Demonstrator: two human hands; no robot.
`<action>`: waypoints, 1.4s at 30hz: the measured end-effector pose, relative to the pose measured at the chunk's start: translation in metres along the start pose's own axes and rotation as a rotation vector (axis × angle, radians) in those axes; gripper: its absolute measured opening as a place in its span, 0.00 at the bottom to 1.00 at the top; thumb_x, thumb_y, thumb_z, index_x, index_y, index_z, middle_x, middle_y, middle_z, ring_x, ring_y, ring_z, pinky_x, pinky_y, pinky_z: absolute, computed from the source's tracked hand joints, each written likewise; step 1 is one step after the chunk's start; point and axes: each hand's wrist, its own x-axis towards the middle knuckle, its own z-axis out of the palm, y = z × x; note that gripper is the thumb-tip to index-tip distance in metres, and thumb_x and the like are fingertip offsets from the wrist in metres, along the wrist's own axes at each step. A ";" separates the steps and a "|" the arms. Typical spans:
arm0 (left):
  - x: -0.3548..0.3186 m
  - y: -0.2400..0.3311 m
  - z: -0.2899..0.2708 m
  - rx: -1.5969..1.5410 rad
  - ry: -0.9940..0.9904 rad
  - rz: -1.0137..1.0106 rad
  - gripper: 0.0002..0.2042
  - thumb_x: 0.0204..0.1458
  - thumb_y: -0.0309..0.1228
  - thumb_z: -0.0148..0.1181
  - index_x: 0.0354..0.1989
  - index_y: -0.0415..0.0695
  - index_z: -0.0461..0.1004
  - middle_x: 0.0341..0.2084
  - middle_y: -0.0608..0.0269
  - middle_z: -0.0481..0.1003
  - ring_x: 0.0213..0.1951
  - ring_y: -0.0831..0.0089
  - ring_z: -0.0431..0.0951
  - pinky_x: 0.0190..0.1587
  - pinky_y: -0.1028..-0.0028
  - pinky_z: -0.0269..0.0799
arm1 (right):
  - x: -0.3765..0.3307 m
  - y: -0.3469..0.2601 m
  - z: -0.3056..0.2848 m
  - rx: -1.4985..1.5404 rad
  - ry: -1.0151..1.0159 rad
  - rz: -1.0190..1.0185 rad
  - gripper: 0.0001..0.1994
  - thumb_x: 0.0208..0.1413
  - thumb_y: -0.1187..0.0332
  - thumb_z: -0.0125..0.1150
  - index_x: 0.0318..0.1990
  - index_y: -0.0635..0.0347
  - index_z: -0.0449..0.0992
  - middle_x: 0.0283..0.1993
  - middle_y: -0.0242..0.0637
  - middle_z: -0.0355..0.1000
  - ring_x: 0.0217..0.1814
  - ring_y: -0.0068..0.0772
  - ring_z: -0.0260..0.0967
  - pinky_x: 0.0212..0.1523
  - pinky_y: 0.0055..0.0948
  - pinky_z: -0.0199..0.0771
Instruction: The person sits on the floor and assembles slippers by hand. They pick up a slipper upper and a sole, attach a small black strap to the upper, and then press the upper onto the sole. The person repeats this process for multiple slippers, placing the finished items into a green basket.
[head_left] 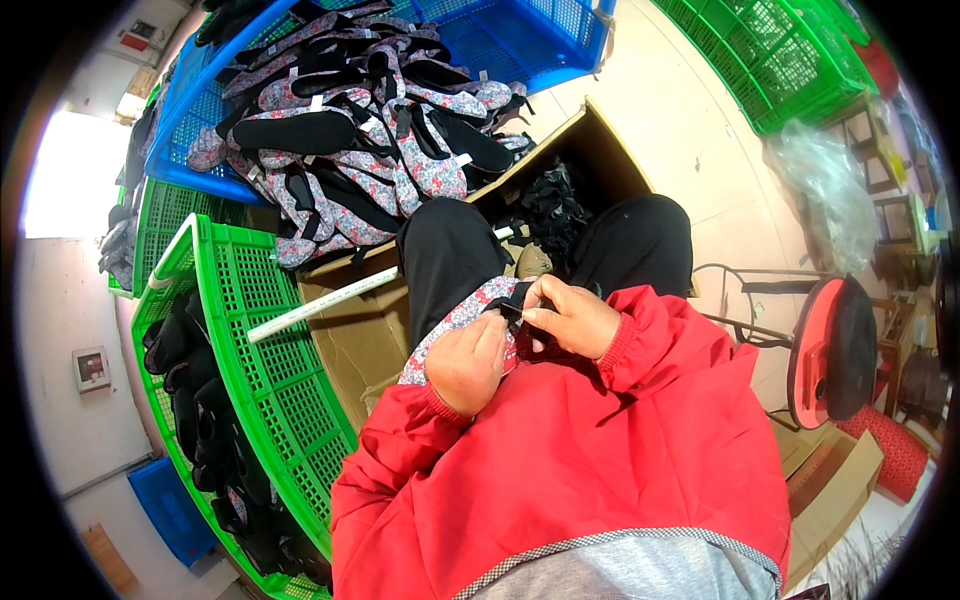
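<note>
A floral fabric slipper (452, 327) with black parts lies across my lap, partly hidden by my hands. My left hand (468, 362) is closed on it, fingertips at a small black piece (509, 311) that looks like a strap. From the other side my right hand (574, 318) pinches the same black piece between thumb and forefinger. The two hands nearly meet over my knees. Just beyond, a large pile of matching floral slippers (435, 165) with black soles fills a blue crate (545, 40).
A cardboard box (350, 335) stands open before my knees with black scraps (555, 205) inside; a white pipe (322, 304) crosses it. At left, a green crate (262, 330) holds black slippers (205, 410). Another green crate (765, 60) and a round-seated chair (822, 352) are at right.
</note>
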 end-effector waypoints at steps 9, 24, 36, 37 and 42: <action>0.000 -0.001 0.003 0.002 0.008 -0.014 0.08 0.46 0.23 0.64 0.36 0.39 0.78 0.32 0.57 0.80 0.27 0.64 0.79 0.29 0.69 0.73 | 0.001 0.000 0.000 -0.020 0.012 0.018 0.07 0.65 0.66 0.52 0.43 0.58 0.65 0.25 0.31 0.74 0.21 0.16 0.62 0.21 0.20 0.60; -0.001 -0.003 0.004 -0.007 0.006 -0.008 0.09 0.47 0.24 0.61 0.38 0.40 0.77 0.35 0.57 0.80 0.27 0.64 0.79 0.31 0.69 0.74 | 0.007 0.010 0.005 0.065 0.024 -0.012 0.07 0.64 0.67 0.54 0.42 0.59 0.65 0.25 0.30 0.73 0.23 0.16 0.64 0.23 0.19 0.60; 0.001 -0.002 0.001 -0.060 -0.011 -0.016 0.08 0.47 0.24 0.61 0.36 0.39 0.77 0.33 0.57 0.80 0.27 0.63 0.79 0.30 0.69 0.74 | 0.007 0.018 0.000 0.152 -0.052 -0.044 0.07 0.65 0.66 0.54 0.43 0.58 0.65 0.26 0.31 0.72 0.24 0.16 0.66 0.22 0.17 0.59; 0.002 -0.001 0.000 -0.080 -0.018 -0.026 0.07 0.48 0.23 0.61 0.36 0.39 0.77 0.33 0.57 0.80 0.27 0.63 0.78 0.30 0.69 0.74 | 0.006 0.019 0.000 0.169 -0.071 -0.058 0.08 0.65 0.66 0.54 0.43 0.58 0.65 0.27 0.31 0.72 0.24 0.16 0.66 0.22 0.17 0.59; 0.023 0.007 -0.026 -0.239 0.000 -0.154 0.04 0.46 0.22 0.64 0.30 0.40 0.78 0.25 0.56 0.78 0.25 0.60 0.78 0.29 0.68 0.72 | -0.014 0.024 -0.010 0.494 -0.149 -0.085 0.13 0.67 0.62 0.50 0.52 0.58 0.63 0.32 0.37 0.74 0.19 0.16 0.59 0.21 0.16 0.56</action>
